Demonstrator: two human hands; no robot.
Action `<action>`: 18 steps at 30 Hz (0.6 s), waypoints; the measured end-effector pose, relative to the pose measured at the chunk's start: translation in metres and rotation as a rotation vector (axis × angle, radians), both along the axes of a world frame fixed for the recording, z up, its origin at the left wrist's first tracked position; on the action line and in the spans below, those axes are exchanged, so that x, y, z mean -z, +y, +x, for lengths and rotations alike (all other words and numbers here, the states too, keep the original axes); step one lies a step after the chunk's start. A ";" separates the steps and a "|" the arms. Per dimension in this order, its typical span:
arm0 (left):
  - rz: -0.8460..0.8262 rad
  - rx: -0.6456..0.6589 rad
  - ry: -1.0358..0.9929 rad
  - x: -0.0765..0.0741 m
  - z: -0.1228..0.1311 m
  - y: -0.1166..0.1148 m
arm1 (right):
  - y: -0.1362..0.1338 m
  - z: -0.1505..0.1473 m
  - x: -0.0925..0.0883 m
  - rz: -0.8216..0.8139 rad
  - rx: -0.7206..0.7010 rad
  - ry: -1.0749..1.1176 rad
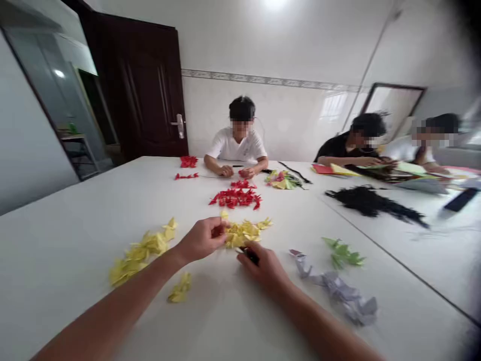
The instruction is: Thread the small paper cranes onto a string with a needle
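The left hand (201, 239) pinches narrow beside small yellow folded-paper cranes (244, 233); the right hand (265, 271) grips a black object (250, 255).

Ceiling lamp (274, 4) is lighting everything brightly, glare is washing the white table (75, 260), faint shadows are forming under the right hand (265, 271), fisheye blur is smearing the right edge.
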State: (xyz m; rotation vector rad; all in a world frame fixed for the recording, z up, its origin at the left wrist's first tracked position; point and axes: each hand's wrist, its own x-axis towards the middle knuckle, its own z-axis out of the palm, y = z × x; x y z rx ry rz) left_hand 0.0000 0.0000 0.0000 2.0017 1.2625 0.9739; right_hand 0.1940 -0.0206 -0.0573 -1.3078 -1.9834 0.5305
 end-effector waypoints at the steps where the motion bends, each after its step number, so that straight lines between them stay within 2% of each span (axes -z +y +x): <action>1: -0.014 -0.022 -0.040 -0.001 0.002 -0.001 | -0.001 0.000 -0.001 0.018 0.014 0.028; 4: -0.063 -0.067 -0.147 -0.002 0.005 -0.001 | -0.003 0.001 -0.003 0.078 0.029 0.101; 8: -0.160 -0.063 -0.259 -0.001 0.008 -0.003 | -0.006 0.000 -0.005 0.169 0.007 0.152; 13: -0.227 -0.017 -0.270 0.000 0.014 -0.010 | -0.010 0.000 -0.004 0.204 -0.014 0.130; 18: -0.218 -0.037 -0.254 0.002 0.016 -0.011 | -0.009 0.001 -0.005 0.219 -0.007 0.153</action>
